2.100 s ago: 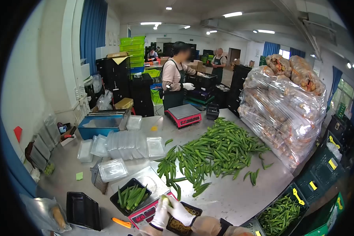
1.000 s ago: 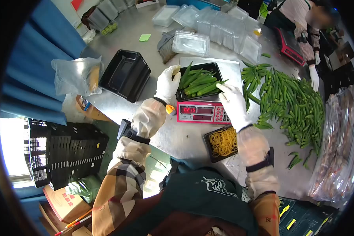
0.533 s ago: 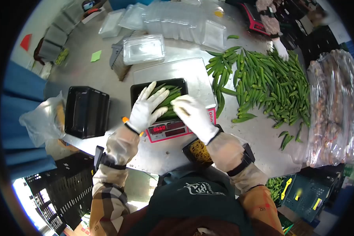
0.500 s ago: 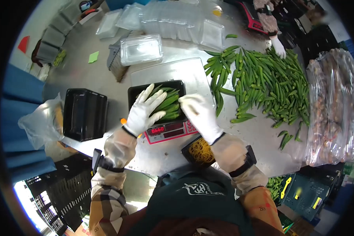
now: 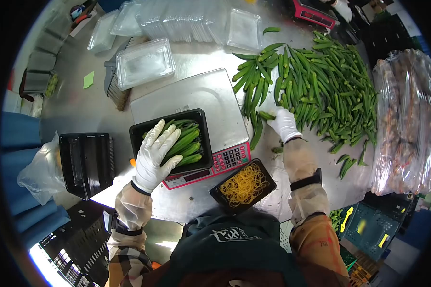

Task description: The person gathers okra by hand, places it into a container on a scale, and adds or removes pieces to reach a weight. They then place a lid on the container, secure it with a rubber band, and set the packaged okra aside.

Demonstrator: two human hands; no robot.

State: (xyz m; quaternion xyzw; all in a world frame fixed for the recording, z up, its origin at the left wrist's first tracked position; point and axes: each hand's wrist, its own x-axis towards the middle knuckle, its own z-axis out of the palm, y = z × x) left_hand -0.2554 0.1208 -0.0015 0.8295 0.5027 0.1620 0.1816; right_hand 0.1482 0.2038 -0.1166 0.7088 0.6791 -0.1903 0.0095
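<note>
My left hand (image 5: 154, 158), in a white glove, lies with its fingers spread over the okra (image 5: 186, 144) in a black tray (image 5: 207, 160). That tray sits on the front left of the scale (image 5: 208, 98) and covers part of its red-edged panel. To the right of the scale, my right hand (image 5: 283, 125), also gloved, has its fingers closed on a green okra pod (image 5: 266, 115). It is at the near left edge of a large okra pile (image 5: 330, 91). Some fingers of this hand are hidden.
Rubber bands (image 5: 244, 185) fill a small black tray in front of the scale. Black trays (image 5: 86, 162) stand at left, clear plastic containers (image 5: 177, 21) at the back. Wrapped plastic bundles (image 5: 402, 124) line the right edge. A co-worker's gloved hand (image 5: 342, 9) is at the far right.
My right hand has left the tray's side, moved right to the okra pile and closed on a pod. My left hand stays over the tray. The co-worker's hand has drawn back from the pile.
</note>
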